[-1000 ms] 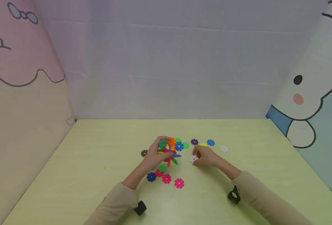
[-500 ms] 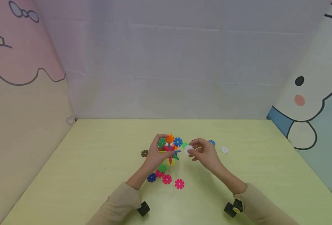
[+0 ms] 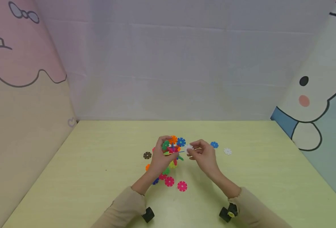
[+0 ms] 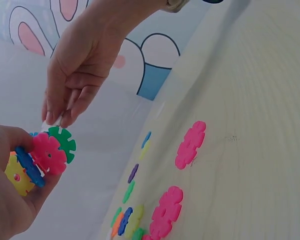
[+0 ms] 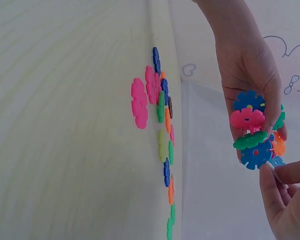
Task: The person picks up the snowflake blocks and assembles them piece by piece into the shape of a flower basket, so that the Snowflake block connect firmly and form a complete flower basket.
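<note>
My left hand (image 3: 159, 157) holds a cluster of interlocked, notched plastic discs above the table. Green (image 3: 165, 145), orange (image 3: 173, 139), blue (image 3: 181, 142) and pink (image 4: 49, 154) discs show in it. A white notched disc (image 3: 188, 148) is pinched between the thumb and fingers of my right hand (image 3: 206, 157), close against the cluster's right side. In the right wrist view the white disc's edge meets or nearly meets a blue disc (image 5: 256, 154); I cannot tell whether they are joined. Part of the cluster is hidden by the left hand's fingers.
Loose discs lie on the pale table (image 3: 85, 177): pink ones (image 3: 182, 186) at the front, a brown one (image 3: 147, 155) at left, a blue one (image 3: 214, 144) and a white one (image 3: 227, 151) at right. Others are partly hidden below the hands. A pale curtain (image 3: 168, 72) hangs behind.
My right hand has lifted the white disc off the table and carried it left and up to the cluster. The left hand has raised the cluster slightly.
</note>
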{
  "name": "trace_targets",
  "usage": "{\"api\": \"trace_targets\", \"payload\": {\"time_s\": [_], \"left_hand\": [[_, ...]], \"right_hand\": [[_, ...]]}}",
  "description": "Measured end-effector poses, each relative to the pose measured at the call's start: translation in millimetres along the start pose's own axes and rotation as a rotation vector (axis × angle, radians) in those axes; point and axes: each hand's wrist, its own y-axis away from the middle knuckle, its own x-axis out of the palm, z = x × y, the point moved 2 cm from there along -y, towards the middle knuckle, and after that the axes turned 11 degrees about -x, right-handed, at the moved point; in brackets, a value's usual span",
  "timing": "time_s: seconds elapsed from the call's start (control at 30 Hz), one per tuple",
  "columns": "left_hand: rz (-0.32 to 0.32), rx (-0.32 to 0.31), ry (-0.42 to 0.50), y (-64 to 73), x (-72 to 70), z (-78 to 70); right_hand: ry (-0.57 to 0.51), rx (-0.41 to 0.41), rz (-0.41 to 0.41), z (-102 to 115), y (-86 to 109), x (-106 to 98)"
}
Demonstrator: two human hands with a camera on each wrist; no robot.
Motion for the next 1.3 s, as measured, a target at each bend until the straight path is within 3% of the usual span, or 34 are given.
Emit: {"api": "trace_targets", "payload": {"time_s": [0.17, 0.37, 0.5, 0.67, 0.9, 1.07, 1.2, 1.3], "left_hand": [[0.0, -0.017, 0.021, 6.3, 0.6, -9.9], [-0.009, -0.041, 0.018, 15.8, 1.7, -27.5], [-0.039, -0.04, 0.073, 15.8, 2.6, -26.9], [-0.072, 0.016, 0.134, 12.8, 4.0, -22.6], [-0.102, 0.087, 0.098, 6.4, 6.5, -8.4], [-0.024, 0.118, 0.017, 8.0, 6.4, -6.3], [0.097, 0.122, -0.101, 10.3, 0.4, -5.0], [0.188, 0.08, -0.171, 10.9, -7.4, -4.1]], "right_hand": [[-0.04, 0.042, -0.003, -2.1, 1.5, 1.4], [-0.066, 0.013, -0.026, -0.9, 1.6, 3.9], [-0.081, -0.015, -0.057, 3.4, 3.1, 6.5], [-0.101, -0.039, -0.099, 4.5, 3.8, 9.3], [-0.135, -0.052, -0.098, 4.9, 4.2, 11.1], [-0.119, -0.053, -0.032, 2.1, 1.6, 4.2], [-0.09, -0.074, 0.078, -0.3, -4.5, -5.4], [-0.055, -0.098, 0.178, -1.7, -8.2, -10.7]]}}
